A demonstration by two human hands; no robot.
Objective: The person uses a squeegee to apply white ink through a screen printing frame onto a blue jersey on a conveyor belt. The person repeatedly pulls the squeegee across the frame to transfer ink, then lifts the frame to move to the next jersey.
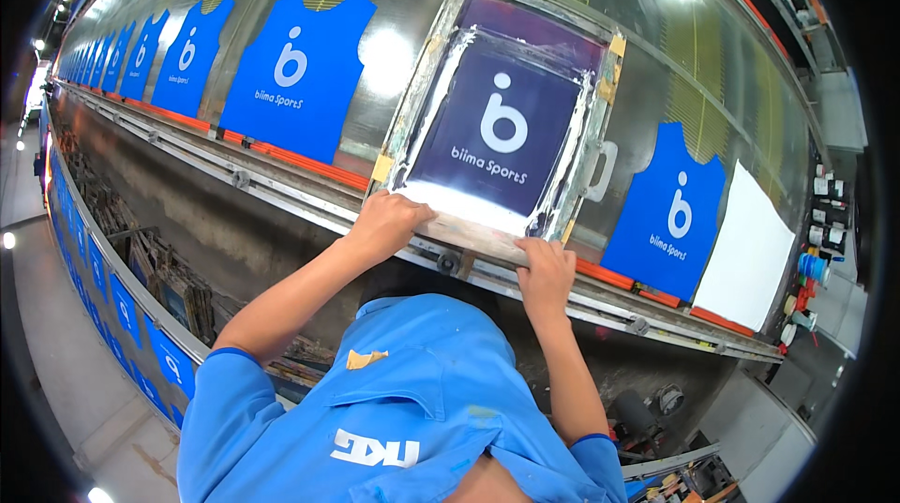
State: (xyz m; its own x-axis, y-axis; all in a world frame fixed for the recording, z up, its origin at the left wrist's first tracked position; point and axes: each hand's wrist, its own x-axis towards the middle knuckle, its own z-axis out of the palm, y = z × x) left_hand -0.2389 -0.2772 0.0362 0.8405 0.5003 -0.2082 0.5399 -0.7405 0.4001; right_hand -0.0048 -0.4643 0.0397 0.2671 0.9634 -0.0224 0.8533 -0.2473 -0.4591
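Screen-printing frame (506, 105) lies on the worktop (637, 72), left hand (390, 224) and right hand (547, 270) clamped on its near rail (469, 233); probably stiff, moderately heavy, with fragile mesh (448, 133), so best held by the rails.

Bright blue all over, this short-sleeved fabric work shirt (450, 334), spreading out below the bare left hand (386, 224) and bare right hand (547, 276)! Nearest the hands, a ragged tan patch (366, 359); farther from them, a blue stitched pocket flap (408, 398), then bold white block lettering (375, 449). And up the arms, dark blue trim (232, 353) edges both sleeves!
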